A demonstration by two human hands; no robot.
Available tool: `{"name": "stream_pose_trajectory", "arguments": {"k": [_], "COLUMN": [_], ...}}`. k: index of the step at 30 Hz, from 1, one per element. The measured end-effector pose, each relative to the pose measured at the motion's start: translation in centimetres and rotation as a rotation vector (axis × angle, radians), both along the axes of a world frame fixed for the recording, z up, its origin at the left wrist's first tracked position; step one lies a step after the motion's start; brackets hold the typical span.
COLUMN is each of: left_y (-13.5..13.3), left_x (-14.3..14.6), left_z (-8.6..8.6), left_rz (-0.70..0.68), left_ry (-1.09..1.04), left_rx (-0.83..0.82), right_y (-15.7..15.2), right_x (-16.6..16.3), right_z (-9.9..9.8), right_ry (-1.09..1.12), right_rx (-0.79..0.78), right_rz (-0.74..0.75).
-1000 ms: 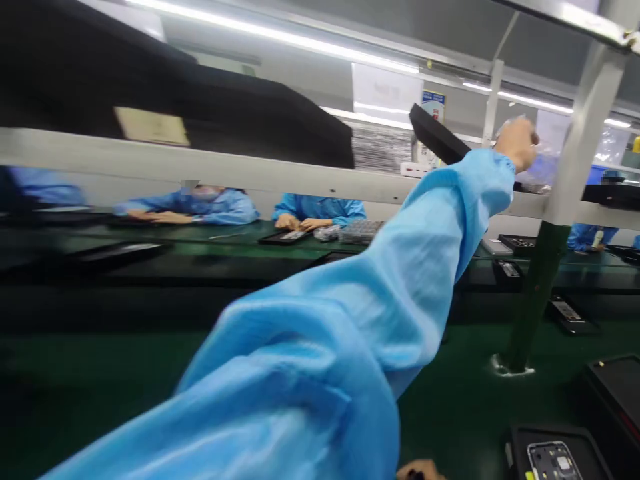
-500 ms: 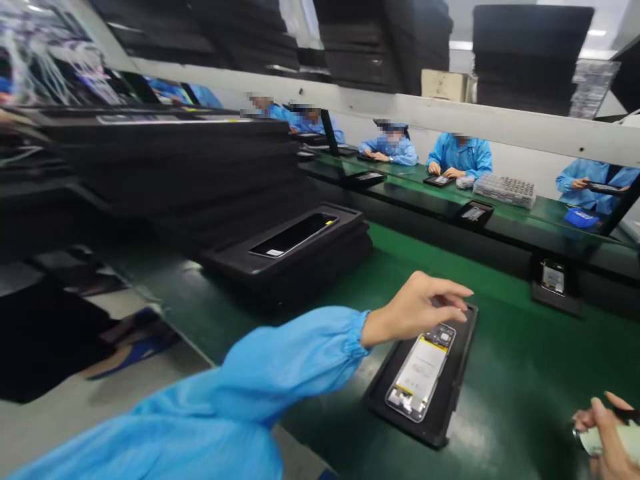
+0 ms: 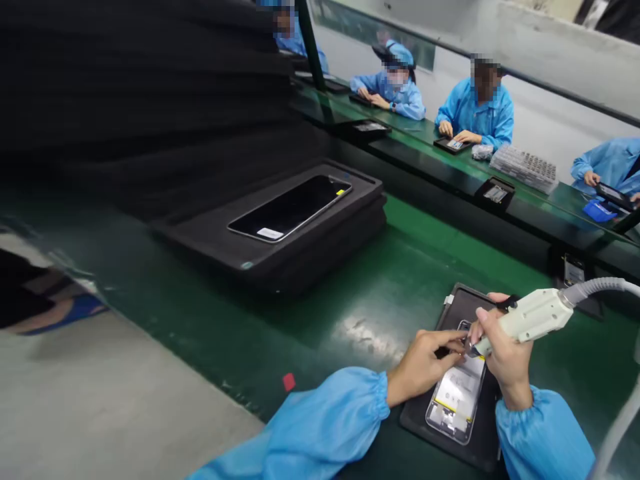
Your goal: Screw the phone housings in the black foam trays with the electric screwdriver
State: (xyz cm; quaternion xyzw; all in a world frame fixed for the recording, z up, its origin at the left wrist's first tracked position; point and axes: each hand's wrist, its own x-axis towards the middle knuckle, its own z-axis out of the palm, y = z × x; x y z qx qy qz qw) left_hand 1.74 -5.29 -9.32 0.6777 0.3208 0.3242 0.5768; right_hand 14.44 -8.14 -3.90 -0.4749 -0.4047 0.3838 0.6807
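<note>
An opened phone [image 3: 456, 399] with its battery showing lies in a black tray [image 3: 463, 319] on the green belt at the lower right. My left hand [image 3: 423, 363] rests on the phone's upper end, fingers pinched together at the tool's tip. My right hand [image 3: 503, 353] is wrapped round a cream electric screwdriver [image 3: 530, 317] with a grey cable, its tip down on the phone's top.
A stack of black trays [image 3: 310, 250] with a dark phone [image 3: 290, 208] on top stands at the left centre. Behind it rises a tall pile of black trays. Several people in blue coats work at the far belt [image 3: 450, 167]. Grey floor lies at lower left.
My left hand has come down from hovering over the phone onto its top end. My right hand has brought the screwdriver in over the phone. The view has swung lower and to the right.
</note>
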Motion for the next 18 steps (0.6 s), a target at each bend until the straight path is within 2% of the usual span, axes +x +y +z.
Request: {"name": "stream_pose_trajectory", "arguments": {"k": [6,18], "left_y": [0.06,-0.01], "left_x": [-0.36,-0.16], "left_z": [0.00,-0.05], "left_rz": [-0.027,-0.007], "left_ry": [0.003,0.056], "left_rx": [-0.015,0.017], "right_y": [-0.29,-0.50], "right_x": [0.13,-0.27], "right_z": [-0.47,-0.35], "right_ry": [-0.089,-0.166], "right_rx": [-0.060,-0.048], "right_rz": [-0.010,-0.020]}}
